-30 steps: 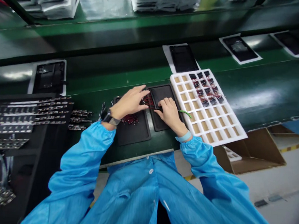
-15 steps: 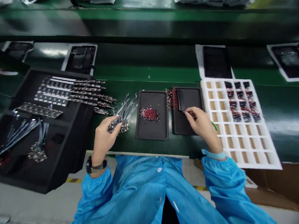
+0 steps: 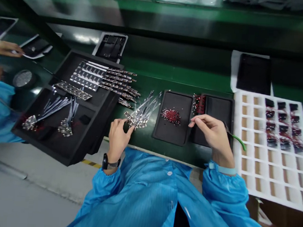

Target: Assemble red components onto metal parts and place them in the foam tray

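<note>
My left hand (image 3: 119, 139) is at the near left edge of a loose pile of thin silvery flex cables (image 3: 142, 113). Its thumb and forefinger are apart, touching or very close to the connector ends. My right hand (image 3: 214, 133) has thumb and forefinger pinched together over the gap between two black trays; anything between the tips is too small to make out. Beneath them, the left tray (image 3: 174, 137) holds a heap of small parts with red wires (image 3: 171, 116). A row of red-wired black parts (image 3: 200, 104) lies in the right tray (image 3: 219, 104).
A green-handled tool (image 3: 238, 140) lies beside my right wrist. At right, a white compartment tray (image 3: 263, 166) holds several black parts. A black divided box (image 3: 88, 123) with cables and strips stands left. Another person's hand (image 3: 8, 49) works at far left.
The view has swung left, so things appear farther right. My right hand has drawn back from the black parts toward the near left, fingers still pinched. My left hand has opened slightly at the pile's edge.
</note>
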